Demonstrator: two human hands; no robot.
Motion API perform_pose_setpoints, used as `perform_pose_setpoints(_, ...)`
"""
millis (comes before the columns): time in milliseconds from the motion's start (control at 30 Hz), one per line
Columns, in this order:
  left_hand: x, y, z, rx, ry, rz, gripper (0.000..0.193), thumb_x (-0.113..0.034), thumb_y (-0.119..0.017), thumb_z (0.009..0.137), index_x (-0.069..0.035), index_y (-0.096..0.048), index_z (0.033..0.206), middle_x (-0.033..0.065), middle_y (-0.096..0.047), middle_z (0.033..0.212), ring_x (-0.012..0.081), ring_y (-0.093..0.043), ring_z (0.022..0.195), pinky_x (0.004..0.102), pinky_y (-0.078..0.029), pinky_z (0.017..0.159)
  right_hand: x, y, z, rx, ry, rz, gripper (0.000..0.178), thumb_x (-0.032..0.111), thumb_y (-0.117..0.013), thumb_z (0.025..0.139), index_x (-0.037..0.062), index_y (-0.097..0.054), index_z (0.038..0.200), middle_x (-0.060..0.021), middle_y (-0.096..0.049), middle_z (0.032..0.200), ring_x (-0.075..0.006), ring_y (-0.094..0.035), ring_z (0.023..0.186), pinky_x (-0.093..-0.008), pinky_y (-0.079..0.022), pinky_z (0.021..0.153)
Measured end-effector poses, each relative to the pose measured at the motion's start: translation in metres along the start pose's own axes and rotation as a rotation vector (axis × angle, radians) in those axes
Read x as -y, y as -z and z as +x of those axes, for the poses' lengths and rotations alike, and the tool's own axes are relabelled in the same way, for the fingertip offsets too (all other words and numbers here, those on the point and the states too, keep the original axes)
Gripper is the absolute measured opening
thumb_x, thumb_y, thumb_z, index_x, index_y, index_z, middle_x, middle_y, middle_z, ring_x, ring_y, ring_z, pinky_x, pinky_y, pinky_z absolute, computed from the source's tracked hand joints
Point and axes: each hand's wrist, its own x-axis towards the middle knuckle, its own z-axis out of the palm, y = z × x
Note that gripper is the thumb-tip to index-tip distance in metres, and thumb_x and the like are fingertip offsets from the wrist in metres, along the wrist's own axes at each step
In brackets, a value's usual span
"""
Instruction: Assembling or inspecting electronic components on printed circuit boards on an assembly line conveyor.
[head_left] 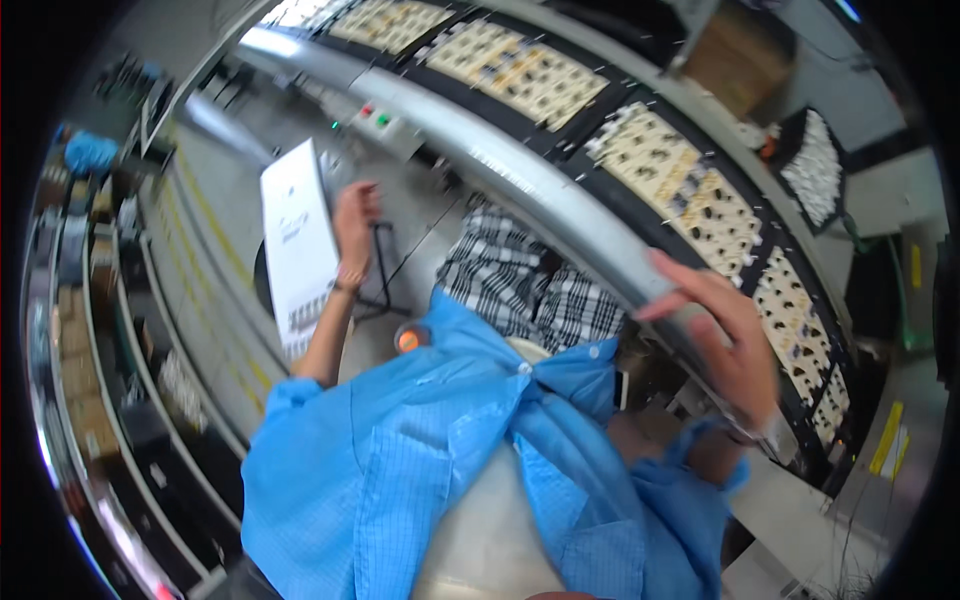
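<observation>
My left hand [355, 235] is raised to the left of my body with its fingers loosely bent and apart, and nothing shows in it. Close beside it stands a tall white carton or panel [300, 235] with dark print; a narrow gap seems to part the two. My right hand [730, 345] lies over the rounded silver rail [590, 235] of a conveyor line, fingers stretched across the metal and slightly blurred. Beyond the rail, black trays carry cream-coloured blocks [675, 175] set with small dark parts.
Red and green buttons [375, 115] sit on a box under the rail. Shelves with brown cartons [85, 375] line the far left, past yellow floor lines [205, 215]. A tray of white pieces [812, 165] and a brown box [740, 60] are behind the conveyor.
</observation>
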Motion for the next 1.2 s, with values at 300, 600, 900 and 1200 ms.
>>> perform_pose_setpoints(300, -0.042, -0.032, -0.063, 0.362, -0.379, 0.537, 0.044, -0.014, -0.048, 0.100, -0.001, -0.044, 0.141, 0.0206, -0.049, 0.140, 0.0340, -0.048, 0.130, 0.0390, -0.038, 0.108, -0.136, -0.234, 0.178, 0.552, -0.053, 1.099, 0.070, 0.055, -0.028, 0.104, 0.0031, -0.034, 0.150, -0.0122, -0.048, 0.147, -0.0215, -0.044, 0.136, -0.0378, -0.032, 0.114)
perform_pose_setpoints(600, -0.086, 0.016, -0.035, 0.169, -0.085, 0.211, 0.075, -0.055, -0.018, 0.105, 0.001, -0.064, 0.122, 0.0143, -0.068, 0.116, 0.0238, -0.062, 0.107, 0.0349, -0.043, 0.100, -0.070, -0.244, 0.249, 0.641, 0.288, 0.649, 0.090, 0.073, -0.017, 0.096, 0.0056, -0.018, 0.156, -0.0102, -0.060, 0.135, -0.0258, -0.038, 0.140, -0.0437, -0.022, 0.117)
perform_pose_setpoints(900, -0.073, 0.017, -0.079, 0.205, 0.109, 0.183, 0.077, -0.058, -0.019, 0.104, 0.002, -0.064, 0.123, 0.0104, -0.068, 0.115, 0.0185, -0.062, 0.106, 0.0295, -0.044, 0.101, -0.078, -0.291, 0.238, 0.905, 0.244, 0.792, 0.087, 0.069, -0.030, 0.097, 0.0120, -0.006, 0.158, -0.0141, -0.048, 0.143, -0.0253, -0.049, 0.131, -0.0401, -0.032, 0.112)
perform_pose_setpoints(1200, -0.037, 0.045, -0.222, 0.081, 0.383, -0.289, 0.081, -0.062, -0.024, 0.101, 0.006, -0.051, 0.134, 0.0177, -0.062, 0.126, 0.0224, -0.057, 0.121, 0.0339, -0.042, 0.105, -0.057, -0.332, 0.154, 1.151, 0.502, 0.779, 0.070, 0.052, -0.032, 0.104, 0.0054, -0.021, 0.155, -0.0157, -0.056, 0.136, -0.0257, -0.054, 0.126, -0.0364, -0.034, 0.113)
